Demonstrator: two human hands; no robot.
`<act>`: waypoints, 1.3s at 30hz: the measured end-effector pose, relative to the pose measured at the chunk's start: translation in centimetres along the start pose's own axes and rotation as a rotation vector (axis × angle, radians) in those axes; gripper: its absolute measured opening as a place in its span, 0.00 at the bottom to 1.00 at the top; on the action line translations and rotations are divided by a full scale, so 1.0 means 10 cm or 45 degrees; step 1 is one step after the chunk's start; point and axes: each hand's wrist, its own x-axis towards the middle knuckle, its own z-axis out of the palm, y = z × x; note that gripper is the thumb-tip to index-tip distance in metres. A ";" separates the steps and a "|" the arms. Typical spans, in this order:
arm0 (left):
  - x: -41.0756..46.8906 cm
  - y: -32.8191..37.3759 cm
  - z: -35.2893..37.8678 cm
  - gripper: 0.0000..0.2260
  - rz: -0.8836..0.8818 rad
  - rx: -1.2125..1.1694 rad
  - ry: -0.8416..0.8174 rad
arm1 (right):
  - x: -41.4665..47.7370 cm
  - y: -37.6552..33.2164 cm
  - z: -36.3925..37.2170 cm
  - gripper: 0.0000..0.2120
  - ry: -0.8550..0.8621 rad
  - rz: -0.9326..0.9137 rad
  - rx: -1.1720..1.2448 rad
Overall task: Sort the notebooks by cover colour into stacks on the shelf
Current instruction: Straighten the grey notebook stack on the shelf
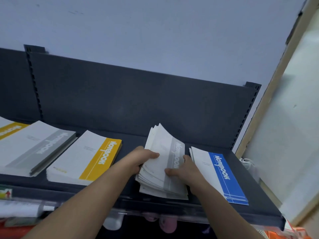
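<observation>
Head view: grey-band notebook pile (161,140) sits centre-right of the frame on the shelf (131,135), between the yellow stack (86,157) and the blue stack (222,176). Left hand (144,158) grips its left edge with curled fingers, and right hand (183,171) pinches its right side. The pile is fanned and uneven. Likely risks: lower books slide off the shelf front, or the pile bumps the blue stack.

Shelf (120,107) dk grey; notebooks (222,171) blue, yellow, grey.

1. Left hand (144,160), lower centre of the frame: bare, with the left forearm (89,195) uncovered down to the bottom edge.
2. Right hand (185,169), beside it: bare, with the right forearm (224,204) uncovered to the bottom edge.
</observation>
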 end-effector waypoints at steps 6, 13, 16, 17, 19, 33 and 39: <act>-0.14 -0.02 -0.11 0.18 0.504 -0.169 0.027 | 0.07 -0.17 -0.02 0.27 0.077 -0.144 0.643; -0.26 0.02 -0.32 0.25 0.841 -0.073 -0.026 | -0.06 -0.33 0.08 0.26 0.264 -0.492 0.652; -0.24 -0.09 -0.37 0.27 0.820 -0.120 -0.026 | -0.14 -0.32 0.19 0.28 0.176 -0.501 0.648; -0.23 -0.11 -0.37 0.30 0.818 -0.123 -0.033 | -0.16 -0.33 0.22 0.31 0.167 -0.486 0.659; -0.23 -0.12 -0.37 0.33 0.834 -0.134 -0.058 | -0.16 -0.34 0.27 0.37 0.186 -0.470 0.698; -0.10 -0.06 -0.39 0.29 0.795 -0.095 -0.088 | -0.32 -1.04 0.19 0.38 0.864 -1.253 -0.788; -0.07 -0.05 -0.40 0.25 0.818 -0.039 -0.059 | -0.29 -1.37 0.17 0.34 0.400 -1.032 -1.192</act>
